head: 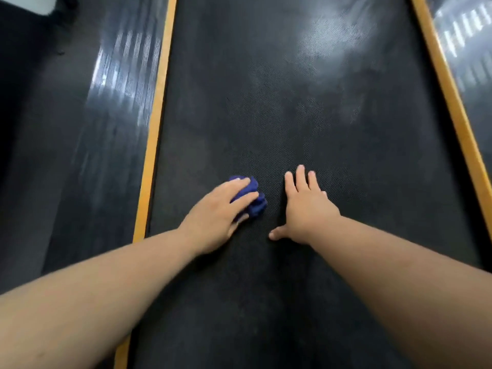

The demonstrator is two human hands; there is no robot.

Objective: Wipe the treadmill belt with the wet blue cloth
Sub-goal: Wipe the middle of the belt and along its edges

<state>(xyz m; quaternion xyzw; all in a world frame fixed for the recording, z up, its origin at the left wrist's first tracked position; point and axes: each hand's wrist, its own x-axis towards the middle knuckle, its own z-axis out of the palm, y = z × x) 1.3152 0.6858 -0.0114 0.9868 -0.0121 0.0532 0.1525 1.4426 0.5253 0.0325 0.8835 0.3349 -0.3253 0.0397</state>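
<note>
One bunched blue cloth (257,202) sits on the treadmill belt (292,102), left of its middle. The left hand (218,219) grips it, fingers curved over the top, thumb at its near edge. Just beside it, the right hand (306,206) lies flat on the belt, fingers spread. Orange strips (157,115) border the belt on both sides.

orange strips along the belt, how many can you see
2: the left orange strip runs along the belt's left edge, the right orange strip along its right edge.
</note>
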